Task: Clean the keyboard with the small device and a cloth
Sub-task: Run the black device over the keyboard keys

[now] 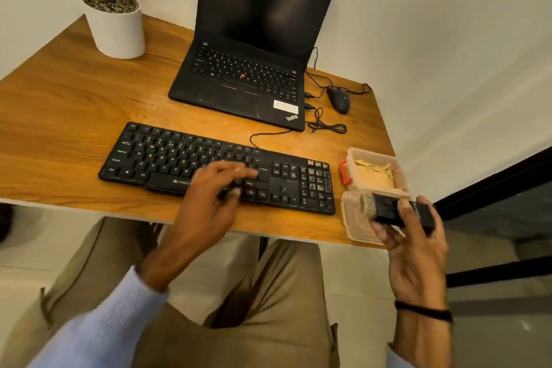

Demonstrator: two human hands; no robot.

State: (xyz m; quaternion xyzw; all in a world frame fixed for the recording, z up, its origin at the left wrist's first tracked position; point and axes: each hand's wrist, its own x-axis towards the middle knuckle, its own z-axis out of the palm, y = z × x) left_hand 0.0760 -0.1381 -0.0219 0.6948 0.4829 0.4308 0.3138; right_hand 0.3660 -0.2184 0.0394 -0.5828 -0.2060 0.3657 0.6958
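The right hand (416,245) gripped the brush (397,212) by its stiff black body above the desk's (74,104) front right corner (probably light, bristles soft). The keyboard (167,155) lay along the front edge; the blurred left hand (209,194) hovered over it, grip unclear.

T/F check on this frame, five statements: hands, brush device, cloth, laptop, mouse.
1. The right hand holds the small device. True.
2. The cloth lies on the keyboard. False: the cloth sits in the open plastic container, to the right of the keyboard.
3. The laptop's screen is lit. False: the laptop is open, but its screen is dark.
4. The left hand is over the keyboard with its fingers spread. True.
5. The mouse is left of the laptop. False: the mouse is to its right.
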